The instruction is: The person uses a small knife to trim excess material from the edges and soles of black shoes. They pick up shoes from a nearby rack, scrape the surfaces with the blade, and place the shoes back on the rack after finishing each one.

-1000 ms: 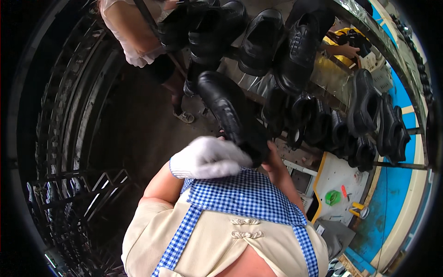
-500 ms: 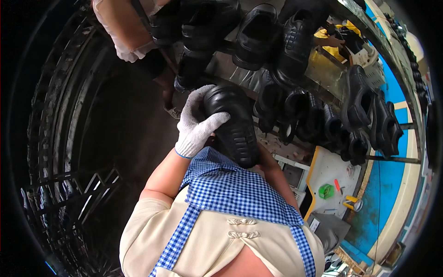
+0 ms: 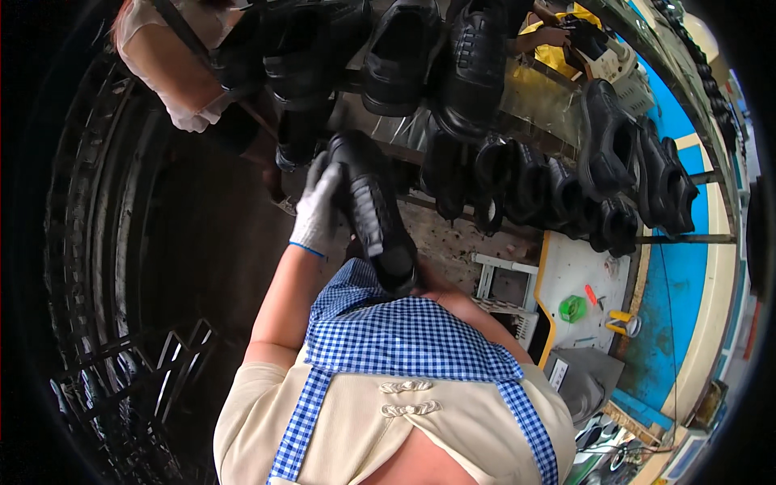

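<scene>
A black lace-up shoe (image 3: 373,212) is held in front of my apron, its toe pointing away from me and its opening turned up toward me. My left hand (image 3: 318,208), in a white knit glove with a blue cuff edge, is closed on the toe end from the left side. At the heel, my right hand (image 3: 427,281) grips from behind and below; its fingers are mostly hidden by the shoe and the apron.
Racks ahead carry several black shoes (image 3: 471,69), with more hanging at the right (image 3: 608,141). A person's arm (image 3: 162,65) shows at far left, another person's hand (image 3: 551,37) at far right. A white worktop (image 3: 578,267) holds a green container (image 3: 572,309).
The shoe has tilted so its opening now faces me more, and it shifted left in view. My left thumb no longer lies across the toe. The whole scene has slid left as my head moved.
</scene>
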Action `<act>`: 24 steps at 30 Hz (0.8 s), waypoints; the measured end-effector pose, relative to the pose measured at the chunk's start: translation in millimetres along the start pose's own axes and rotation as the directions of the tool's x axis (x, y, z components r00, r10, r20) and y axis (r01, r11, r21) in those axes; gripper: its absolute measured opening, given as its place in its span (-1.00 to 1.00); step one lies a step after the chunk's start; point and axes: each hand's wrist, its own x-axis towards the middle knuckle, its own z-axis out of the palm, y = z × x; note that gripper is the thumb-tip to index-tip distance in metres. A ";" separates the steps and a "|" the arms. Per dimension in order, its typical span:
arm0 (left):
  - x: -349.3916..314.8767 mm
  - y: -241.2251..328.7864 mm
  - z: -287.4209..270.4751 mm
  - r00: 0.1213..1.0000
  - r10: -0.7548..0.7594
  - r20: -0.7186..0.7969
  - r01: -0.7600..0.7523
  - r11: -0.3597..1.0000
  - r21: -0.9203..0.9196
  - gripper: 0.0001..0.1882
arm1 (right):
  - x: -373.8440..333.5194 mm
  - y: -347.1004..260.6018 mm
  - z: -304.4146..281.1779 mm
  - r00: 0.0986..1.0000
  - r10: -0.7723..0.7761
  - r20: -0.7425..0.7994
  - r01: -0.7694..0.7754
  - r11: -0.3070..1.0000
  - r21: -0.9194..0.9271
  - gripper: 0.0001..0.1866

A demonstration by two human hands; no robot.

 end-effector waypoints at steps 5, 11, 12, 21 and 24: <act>-2.3 -46.6 -28.8 0.994 -0.105 0.003 0.094 0.902 0.422 -0.24 | 51.9 -24.8 40.8 0.882 -0.200 -0.427 0.136 0.975 -0.176 -0.36; -7.5 -42.7 -40.8 0.998 -0.062 -0.020 0.064 0.916 0.397 -0.43 | 124.9 -93.6 64.0 0.913 -0.323 -0.248 0.308 0.946 -0.098 -0.10; -9.5 -29.2 -33.2 0.994 -0.104 -0.042 0.111 0.954 0.277 -0.45 | 133.6 -101.3 65.2 0.886 -0.342 -0.312 0.350 0.936 -0.034 -0.15; 10.8 -40.0 -57.1 0.990 -0.128 -0.062 0.142 0.930 0.339 -0.55 | 101.9 -67.5 20.8 0.796 -0.317 -0.515 0.249 0.948 -0.198 -0.53; 2.2 -49.6 -50.2 0.968 -0.250 0.020 0.220 0.885 0.410 -0.58 | 69.1 -42.4 3.2 0.747 -0.197 -0.635 0.048 0.969 -0.243 -0.60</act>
